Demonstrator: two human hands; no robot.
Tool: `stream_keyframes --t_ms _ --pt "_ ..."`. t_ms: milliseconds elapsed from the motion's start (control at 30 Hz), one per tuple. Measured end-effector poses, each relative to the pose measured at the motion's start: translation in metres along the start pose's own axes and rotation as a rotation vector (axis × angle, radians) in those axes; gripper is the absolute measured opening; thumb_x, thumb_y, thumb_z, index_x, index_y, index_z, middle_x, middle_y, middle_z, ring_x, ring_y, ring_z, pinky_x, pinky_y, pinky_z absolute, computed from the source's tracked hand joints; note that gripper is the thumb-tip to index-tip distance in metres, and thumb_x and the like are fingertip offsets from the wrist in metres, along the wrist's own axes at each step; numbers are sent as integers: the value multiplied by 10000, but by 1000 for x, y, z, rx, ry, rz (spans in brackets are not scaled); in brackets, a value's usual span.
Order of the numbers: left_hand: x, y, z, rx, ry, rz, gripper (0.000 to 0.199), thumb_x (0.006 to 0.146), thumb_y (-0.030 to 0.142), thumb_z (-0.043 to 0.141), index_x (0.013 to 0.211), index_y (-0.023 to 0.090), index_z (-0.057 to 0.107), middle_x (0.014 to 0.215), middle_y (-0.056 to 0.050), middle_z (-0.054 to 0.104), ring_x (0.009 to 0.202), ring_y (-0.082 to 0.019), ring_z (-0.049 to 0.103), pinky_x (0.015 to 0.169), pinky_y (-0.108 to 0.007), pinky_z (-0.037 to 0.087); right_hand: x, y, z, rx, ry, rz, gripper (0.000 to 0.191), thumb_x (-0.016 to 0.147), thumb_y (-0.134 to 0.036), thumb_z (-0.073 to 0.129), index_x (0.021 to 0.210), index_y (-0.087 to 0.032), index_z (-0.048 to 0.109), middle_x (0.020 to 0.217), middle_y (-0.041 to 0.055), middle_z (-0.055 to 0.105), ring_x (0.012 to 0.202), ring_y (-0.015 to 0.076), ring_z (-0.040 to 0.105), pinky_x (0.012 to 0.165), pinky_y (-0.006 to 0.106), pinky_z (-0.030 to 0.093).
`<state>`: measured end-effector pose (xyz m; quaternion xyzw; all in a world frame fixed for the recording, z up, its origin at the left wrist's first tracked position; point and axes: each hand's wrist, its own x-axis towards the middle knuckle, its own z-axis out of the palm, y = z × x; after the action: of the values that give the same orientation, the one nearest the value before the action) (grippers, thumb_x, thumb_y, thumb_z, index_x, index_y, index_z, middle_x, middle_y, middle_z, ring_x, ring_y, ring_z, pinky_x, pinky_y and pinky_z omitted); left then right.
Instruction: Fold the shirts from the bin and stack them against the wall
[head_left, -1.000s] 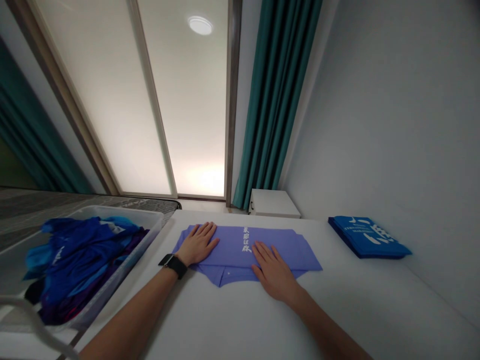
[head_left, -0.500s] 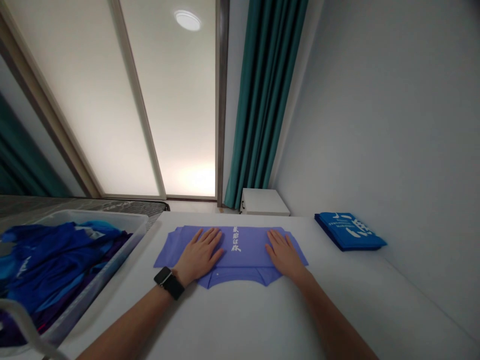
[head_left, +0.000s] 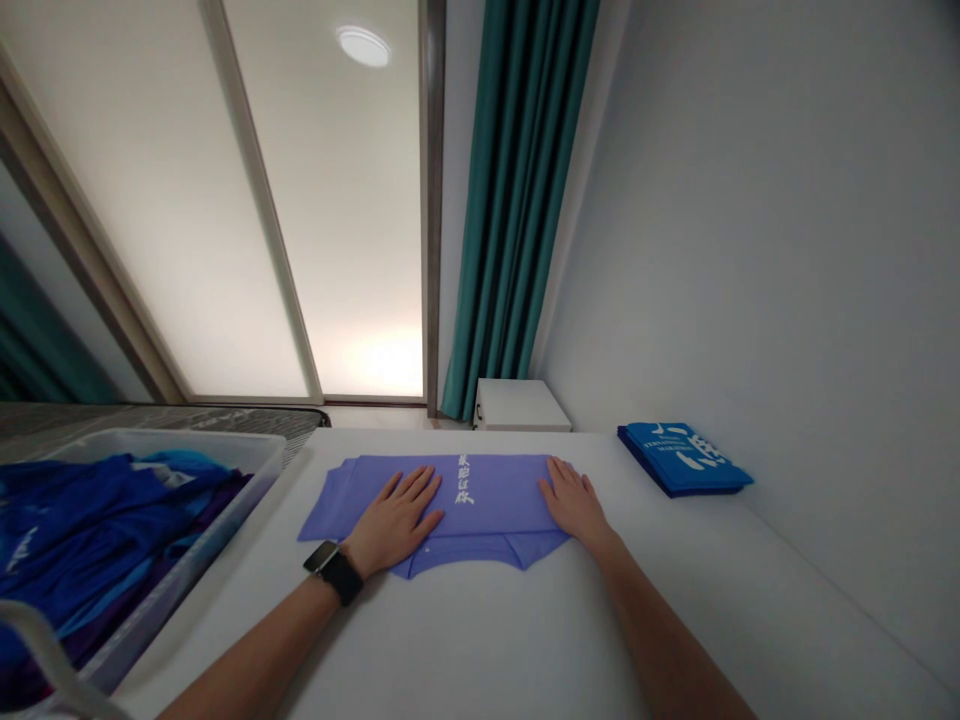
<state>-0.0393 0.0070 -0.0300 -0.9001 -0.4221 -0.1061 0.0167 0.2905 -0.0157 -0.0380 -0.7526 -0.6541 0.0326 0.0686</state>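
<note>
A purple T-shirt (head_left: 495, 500) with white lettering lies folded across the white table, its curved neckline toward me. Flat on the shirt's left part rests my left hand (head_left: 394, 525), open with fingers spread; the wrist wears a black watch (head_left: 334, 572). My right hand (head_left: 576, 508) is at the shirt's right edge, fingers stretched out and touching the cloth there. It hides the right end of the shirt. The left sleeve end sticks out past my left hand.
A translucent plastic bin (head_left: 262, 450) with blue and purple clothes (head_left: 105, 520) stands at the left. Folded blue clothing (head_left: 682, 458) lies on the table (head_left: 465, 650) at the right, near the wall. Behind the table is a small white cabinet (head_left: 523, 405).
My right hand has shifted to the shirt's right edge. The sleeve corner that stuck out beyond it no longer shows. The left hand stays in place; the view has turned slightly right.
</note>
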Motion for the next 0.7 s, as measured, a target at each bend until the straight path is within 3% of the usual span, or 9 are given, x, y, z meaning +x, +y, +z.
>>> stream_keyframes --t_ms 200,333,433,600,700 --pt "-1 -3 -4 -21 -71 15 591 989 527 285 1494 223 330 1548 -72 325 1432 -241 289 1176 -467 198 -1 3 -9 -14 89 -16 513 973 -365 266 1384 -142 476 1394 154 504 1256 289 470 1098 503 251" --pt "-2 -5 -4 -28 -71 19 596 988 541 273 1497 235 325 1552 -65 316 1439 -240 271 1177 -458 191 12 5 -10 17 206 -163 492 950 -252 289 1404 -156 450 1388 127 508 1252 244 463 1083 408 292" --pt "-3 -6 -2 -28 -76 22 600 988 546 268 1498 234 322 1557 -70 306 1438 -242 273 1177 -460 188 25 5 -5 38 175 -249 482 947 -216 282 1382 -159 481 1378 100 521 1259 212 450 1088 357 291" --pt "-4 -2 -2 -41 -63 17 590 987 544 275 1494 248 327 1553 -70 321 1437 -233 274 1179 -443 169 33 13 4 34 132 -162 437 956 -238 301 1279 -192 592 1263 113 589 1160 241 511 1003 360 367" --pt "0 -6 -11 -80 -99 1 562 992 532 254 1475 264 359 1541 -50 355 1422 -216 307 1164 -420 204 34 18 5 43 129 -128 437 957 -236 304 1280 -184 595 1219 128 593 1129 249 516 970 350 387"
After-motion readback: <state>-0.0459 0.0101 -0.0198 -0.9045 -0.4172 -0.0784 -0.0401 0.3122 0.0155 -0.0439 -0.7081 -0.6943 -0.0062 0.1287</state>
